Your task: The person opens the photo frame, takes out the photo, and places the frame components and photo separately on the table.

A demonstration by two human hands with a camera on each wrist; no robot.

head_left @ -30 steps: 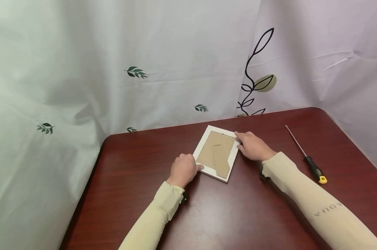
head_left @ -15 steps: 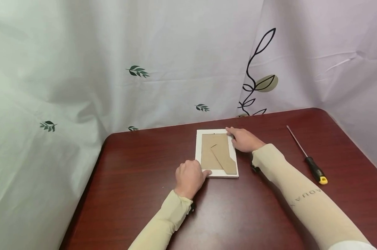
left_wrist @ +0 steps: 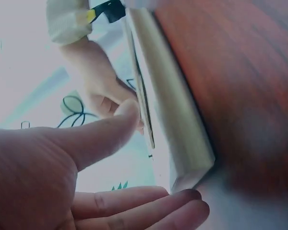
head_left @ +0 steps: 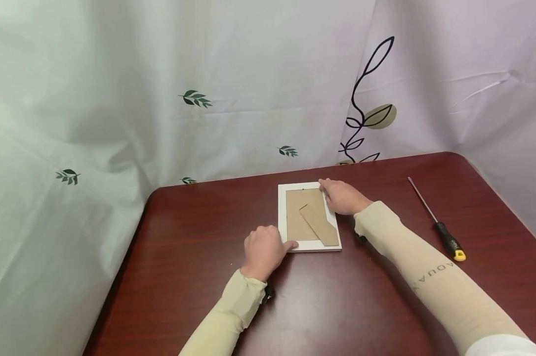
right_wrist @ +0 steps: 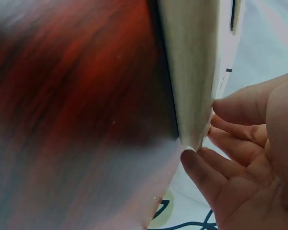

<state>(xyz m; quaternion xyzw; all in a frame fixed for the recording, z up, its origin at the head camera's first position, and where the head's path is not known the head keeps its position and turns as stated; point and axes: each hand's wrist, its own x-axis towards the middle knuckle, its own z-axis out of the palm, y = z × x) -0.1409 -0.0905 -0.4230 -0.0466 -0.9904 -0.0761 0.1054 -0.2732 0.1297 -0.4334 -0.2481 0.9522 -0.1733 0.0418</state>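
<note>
A white picture frame [head_left: 309, 217] lies face down on the table, its brown backing board and folded easel stand [head_left: 322, 230] uppermost. My left hand [head_left: 264, 251] grips the near left corner, thumb on the back of the frame and fingers at its side. At the far right corner, my right hand [head_left: 343, 197] holds the frame between thumb and fingers. The left wrist view shows my left thumb [left_wrist: 108, 132] over the pale edge [left_wrist: 170, 96], fingertips against the corner. In the right wrist view, the right thumb [right_wrist: 237, 108] and fingertips touch the frame's corner.
A flat-bladed screwdriver [head_left: 447, 241] with a black and yellow handle lies on the right of the dark red wooden table [head_left: 183, 257]. White curtains [head_left: 245, 99] with a leaf print hang behind the table's far edge and along its sides.
The picture frame has turned counterclockwise on the table, from slanted to nearly square with me. My right hand has shifted left with its corner; my left hand has stayed at its corner, moving slightly.
</note>
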